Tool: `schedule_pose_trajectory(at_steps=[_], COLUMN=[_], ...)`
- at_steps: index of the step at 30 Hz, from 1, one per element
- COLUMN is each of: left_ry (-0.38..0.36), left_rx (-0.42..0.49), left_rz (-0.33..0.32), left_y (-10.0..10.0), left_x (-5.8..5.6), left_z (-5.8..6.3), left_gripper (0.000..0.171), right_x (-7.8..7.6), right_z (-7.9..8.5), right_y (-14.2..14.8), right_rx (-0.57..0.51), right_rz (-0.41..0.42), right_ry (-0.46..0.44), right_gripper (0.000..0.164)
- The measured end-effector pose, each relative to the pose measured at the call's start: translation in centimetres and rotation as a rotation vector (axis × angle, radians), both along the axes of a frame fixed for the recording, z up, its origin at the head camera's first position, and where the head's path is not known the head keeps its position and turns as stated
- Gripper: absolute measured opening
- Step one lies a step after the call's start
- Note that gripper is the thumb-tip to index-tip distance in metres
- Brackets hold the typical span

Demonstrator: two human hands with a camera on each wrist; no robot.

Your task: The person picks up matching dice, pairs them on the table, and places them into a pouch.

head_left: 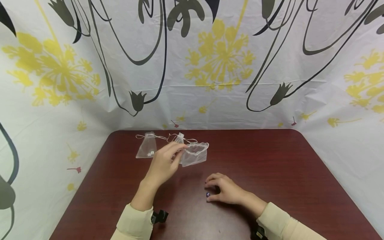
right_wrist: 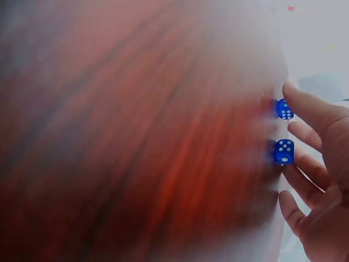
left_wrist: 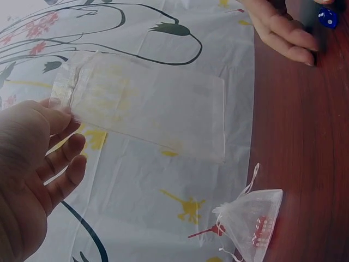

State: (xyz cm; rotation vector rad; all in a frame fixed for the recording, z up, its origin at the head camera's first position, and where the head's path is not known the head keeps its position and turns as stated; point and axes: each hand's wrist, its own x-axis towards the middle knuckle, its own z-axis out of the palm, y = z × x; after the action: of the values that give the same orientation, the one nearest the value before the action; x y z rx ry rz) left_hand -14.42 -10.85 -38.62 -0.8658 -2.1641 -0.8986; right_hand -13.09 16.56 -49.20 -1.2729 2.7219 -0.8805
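Note:
My left hand (head_left: 163, 163) pinches the rim of a sheer white drawstring pouch (head_left: 195, 158) between thumb and fingers. In the left wrist view that pouch (left_wrist: 158, 103) hangs sideways and looks empty. Lower on the table, my right hand (head_left: 225, 190) has its fingers loosely bent and spread beside blue dice. One blue die (head_left: 208, 194) sits by the thumb tip. In the right wrist view two blue dice, an upper die (right_wrist: 285, 109) near the thumb and a lower die (right_wrist: 284, 152) near the fingers, rest on the table. Neither looks gripped.
A tied pouch (head_left: 147, 146) with white-looking dice lies at the table's back left. Another tied pouch (head_left: 180, 138), partly hidden behind my left hand, holds red dice (left_wrist: 263, 230) in the left wrist view. A patterned sheet (head_left: 192, 66) hangs behind the dark red table (head_left: 270, 166).

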Motion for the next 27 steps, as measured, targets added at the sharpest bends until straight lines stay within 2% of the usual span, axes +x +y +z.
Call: schedule_pose_trajectory(at_steps=[9,18,22,27], left_ry=[-0.026,-0.028,-0.031,-0.033], left_rx=[-0.011,-0.021,-0.023,-0.022], left_rz=[0.000,0.008,0.013,0.012], left_y=[0.0,-0.1,0.0,0.0], left_x=[0.0,0.0,0.0,-0.1], left_z=[-0.2,-0.5,-0.6,-0.5], left_gripper=[0.023,0.023,0.022,0.021], right_x=[-0.1,0.1,-0.2,-1.1], right_z=[0.2,0.3,1.2,3.4], right_y=[0.1,0.2,0.2,0.5], right_rx=[0.012,-0.035,-0.119,-0.230], right_rz=[0.036,0.027,0.006,-0.040], right_ry=[0.032,0.045,0.074,0.128], right_gripper=[0.017,0.011,0.011,0.014])
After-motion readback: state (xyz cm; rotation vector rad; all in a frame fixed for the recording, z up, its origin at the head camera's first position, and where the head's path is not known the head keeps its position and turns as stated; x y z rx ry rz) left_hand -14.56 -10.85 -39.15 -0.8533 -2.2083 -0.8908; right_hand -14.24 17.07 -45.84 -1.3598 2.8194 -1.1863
